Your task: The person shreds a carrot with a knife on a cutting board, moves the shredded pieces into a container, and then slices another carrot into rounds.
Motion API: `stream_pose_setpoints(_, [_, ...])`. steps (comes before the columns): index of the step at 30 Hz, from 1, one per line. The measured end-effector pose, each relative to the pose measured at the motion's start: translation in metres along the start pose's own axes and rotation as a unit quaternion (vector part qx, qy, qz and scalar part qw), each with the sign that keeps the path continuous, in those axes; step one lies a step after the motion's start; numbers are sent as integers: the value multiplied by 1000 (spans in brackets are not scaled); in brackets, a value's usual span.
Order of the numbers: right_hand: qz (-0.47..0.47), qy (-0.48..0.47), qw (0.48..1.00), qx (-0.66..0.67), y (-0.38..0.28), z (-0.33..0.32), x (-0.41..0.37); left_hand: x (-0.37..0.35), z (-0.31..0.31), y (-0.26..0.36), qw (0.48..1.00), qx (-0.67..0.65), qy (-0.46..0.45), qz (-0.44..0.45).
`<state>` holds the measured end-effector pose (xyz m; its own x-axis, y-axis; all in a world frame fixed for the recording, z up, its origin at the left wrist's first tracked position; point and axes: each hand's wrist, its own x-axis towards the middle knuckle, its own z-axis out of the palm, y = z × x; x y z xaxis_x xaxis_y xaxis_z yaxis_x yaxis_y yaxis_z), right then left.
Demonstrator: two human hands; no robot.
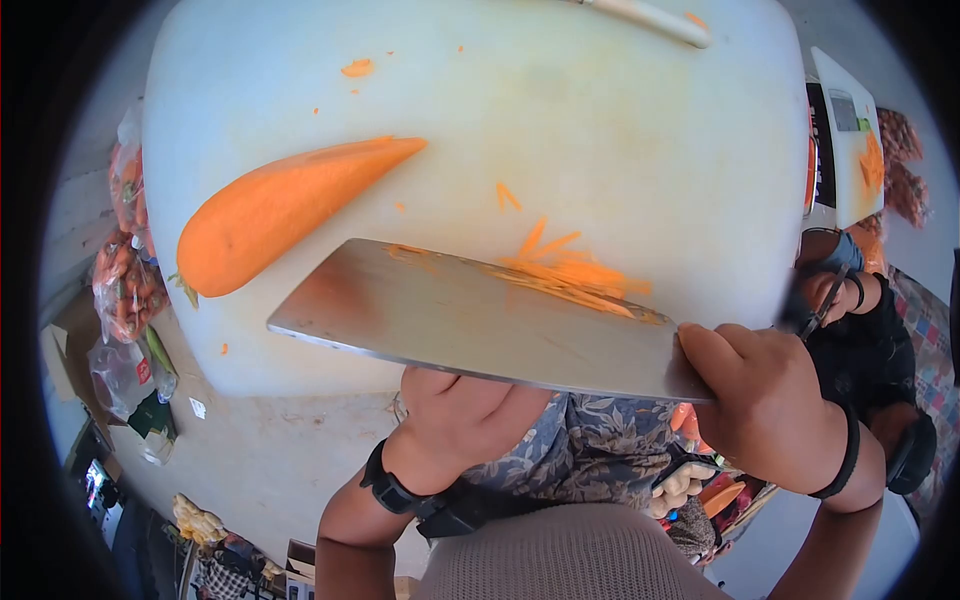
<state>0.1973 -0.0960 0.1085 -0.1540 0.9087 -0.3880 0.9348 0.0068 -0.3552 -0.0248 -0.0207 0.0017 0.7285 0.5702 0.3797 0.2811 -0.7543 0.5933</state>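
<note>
My right hand [755, 380] is closed around the handle end of a broad cleaver [500, 325], its blade held tilted over the near edge of the white cutting board [600, 130]. Thin carrot shreds cling along the blade's far edge. Just beyond it, a small pile of carrot shreds [580, 275] lies on the board. My left hand [470, 415] is behind the blade's near side with curled fingers; the blade hides its fingertips and whatever they grip. A large carrot [290, 210], cut on a slant, rests on the board to the left.
A white-handled tool [655, 20] lies at the board's far edge, partly out of view. Bags of carrots [128, 285] stand at the left. At the right, another person [860, 340] sits near a second cutting board [850, 130] with orange pieces on it.
</note>
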Motion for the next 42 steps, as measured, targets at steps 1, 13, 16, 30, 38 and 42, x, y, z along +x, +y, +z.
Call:
stream_pose_setpoints(1, [-12,-4,1000,-2,-3,0,7,2,0,1,1000,20,6,4])
stream_pose_setpoints(13, [-11,1,1000,-29,-7,-9,-21,-9,3,2,981,-136,-4,-141])
stream_pose_setpoints(16, [-15,1,999,-34,-6,1,-3,-6,1,-5,997,-71,-14,-38])
stream_pose_setpoints(30, [-2,-25,1000,-1,-7,-14,-25,-20,6,0,956,-227,-74,-171])
stream_pose_setpoints(38, [-34,5,998,-62,-13,7,4,0,2,-3,970,-206,18,-130])
stream_pose_setpoints(42, [-38,19,999,-13,-11,-7,-11,-11,2,-3,988,-122,-29,-87])
